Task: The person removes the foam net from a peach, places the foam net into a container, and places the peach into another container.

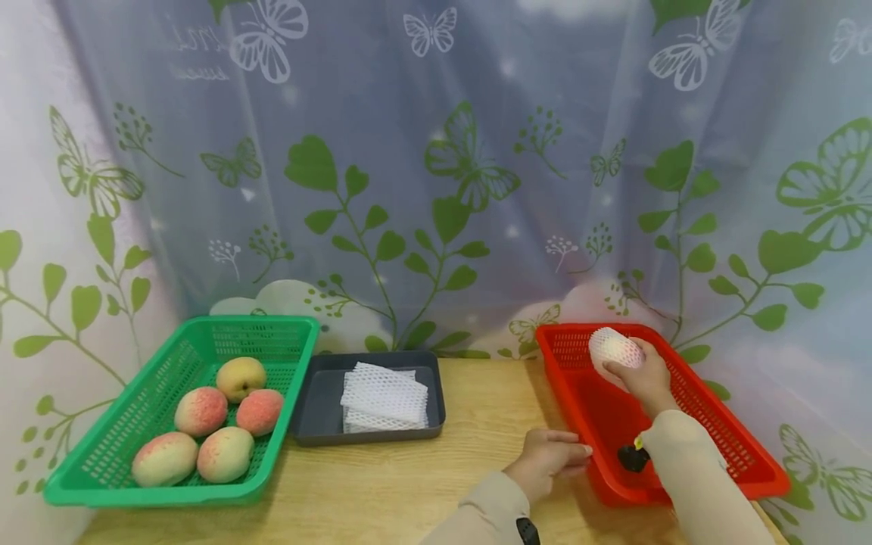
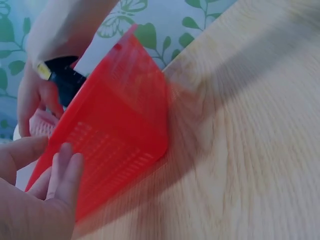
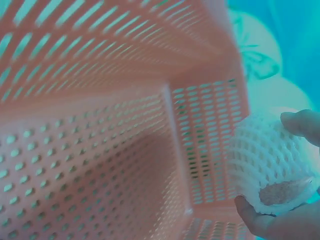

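Observation:
My right hand [image 1: 647, 378] grips a peach in a white foam net [image 1: 615, 350], held over the far part of the red basket [image 1: 722, 458]. In the right wrist view the thumb and fingers clasp the netted peach [image 3: 270, 155], and a bit of fruit shows through the net's open end. My left hand [image 1: 548, 463] is at the basket's near left side. The left wrist view shows its thumb at the rim and its fingers [image 2: 65, 172] against the outer wall, pinching the edge.
On the left, a green basket [image 1: 279, 446] holds several peaches [image 1: 226, 454]. Between the baskets, a dark grey tray [image 1: 320, 409] carries stacked white foam nets [image 1: 384, 401]. A patterned curtain [image 1: 409, 227] hangs behind the wooden table [image 1: 381, 492].

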Demonstrator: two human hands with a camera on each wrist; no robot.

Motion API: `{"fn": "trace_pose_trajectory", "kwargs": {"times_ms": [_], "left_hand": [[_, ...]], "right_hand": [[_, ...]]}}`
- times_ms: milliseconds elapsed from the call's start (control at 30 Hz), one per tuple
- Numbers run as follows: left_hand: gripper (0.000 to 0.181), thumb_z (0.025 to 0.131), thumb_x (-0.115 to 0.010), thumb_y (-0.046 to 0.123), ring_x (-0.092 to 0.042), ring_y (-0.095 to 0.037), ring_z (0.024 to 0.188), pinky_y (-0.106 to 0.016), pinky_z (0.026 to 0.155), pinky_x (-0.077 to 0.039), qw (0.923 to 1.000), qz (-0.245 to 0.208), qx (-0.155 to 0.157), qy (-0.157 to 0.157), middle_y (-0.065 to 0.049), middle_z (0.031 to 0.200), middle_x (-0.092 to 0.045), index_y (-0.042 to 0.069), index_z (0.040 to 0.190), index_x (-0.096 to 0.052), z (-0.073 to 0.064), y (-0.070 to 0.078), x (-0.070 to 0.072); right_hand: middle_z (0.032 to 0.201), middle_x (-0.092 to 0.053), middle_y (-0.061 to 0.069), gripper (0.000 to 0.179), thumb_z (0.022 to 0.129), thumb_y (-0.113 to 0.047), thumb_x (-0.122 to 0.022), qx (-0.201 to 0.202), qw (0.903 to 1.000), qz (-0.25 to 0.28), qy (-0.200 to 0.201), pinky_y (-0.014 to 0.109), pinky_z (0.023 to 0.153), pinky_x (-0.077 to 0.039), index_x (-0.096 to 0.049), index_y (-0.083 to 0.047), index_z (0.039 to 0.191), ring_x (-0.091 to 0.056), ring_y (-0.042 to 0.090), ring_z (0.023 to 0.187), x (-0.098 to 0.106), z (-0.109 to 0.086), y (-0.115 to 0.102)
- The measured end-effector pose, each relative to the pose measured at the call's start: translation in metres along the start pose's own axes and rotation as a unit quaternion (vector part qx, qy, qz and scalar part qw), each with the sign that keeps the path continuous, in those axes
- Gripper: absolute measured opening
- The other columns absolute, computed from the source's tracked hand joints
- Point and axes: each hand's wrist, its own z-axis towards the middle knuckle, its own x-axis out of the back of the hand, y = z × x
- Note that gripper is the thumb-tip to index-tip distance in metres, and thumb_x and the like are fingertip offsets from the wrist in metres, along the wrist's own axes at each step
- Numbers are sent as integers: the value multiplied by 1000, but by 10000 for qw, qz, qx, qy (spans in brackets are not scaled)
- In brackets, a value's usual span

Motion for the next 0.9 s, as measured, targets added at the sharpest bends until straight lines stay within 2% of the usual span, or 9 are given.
{"fn": "trace_pose_trajectory", "kwargs": {"times_ms": [133,333,467,600,733,800,900], "left_hand": [[21,77,-71,-11,-70,-32,82,-43,78,-57,9997,-20,91,-206,-20,88,-71,-7,97,-65,1,1,9],[31,81,-75,5,-68,-26,94,-37,81,-56,9974,486,308,-437,-8,96,-73,-1,110,-66,1,9,29],[44,82,-77,14,-63,-29,105,-42,88,-53,9946,625,458,-689,-6,107,-70,1,121,-61,1,19,46],[54,82,-78,21,-59,-32,113,-46,94,-50,9936,607,470,-824,-8,118,-65,3,128,-57,1,30,62],[62,81,-78,27,-55,-35,117,-47,97,-47,9936,639,350,-866,-11,126,-60,5,134,-53,1,42,77],[65,81,-78,29,-53,-37,120,-50,100,-45,9933,682,243,-900,-12,129,-58,7,136,-51,1,49,85],[68,83,-76,30,-48,-38,125,-52,104,-40,9924,685,60,-1019,-13,132,-57,8,140,-47,1,58,97]], "right_hand": [[146,-30,30,78,88,-19,-69,289,9993,233,96,63,105,-32,-23,1,148,-35,45,125,4,-5,-6],[145,-34,28,77,87,-21,-71,644,9974,256,199,62,103,-34,-28,-2,148,-38,44,123,4,-13,-20],[145,-34,27,77,87,-22,-71,775,9966,278,89,59,100,-39,-28,-5,149,-39,43,122,1,-22,-34],[144,-37,24,74,88,-22,-70,1013,9944,292,-83,40,89,-48,-30,-8,149,-44,38,117,-3,-32,-45],[142,-41,21,73,88,-24,-71,1200,9914,449,-278,19,79,-47,-32,-12,148,-48,35,114,-11,-42,-52],[141,-41,19,72,87,-24,-71,1253,9897,561,-392,15,78,-46,-33,-14,148,-48,35,115,-16,-48,-57],[141,-43,18,71,87,-23,-72,1347,9866,714,-577,16,80,-47,-35,-14,147,-48,33,116,-25,-58,-64]]}}
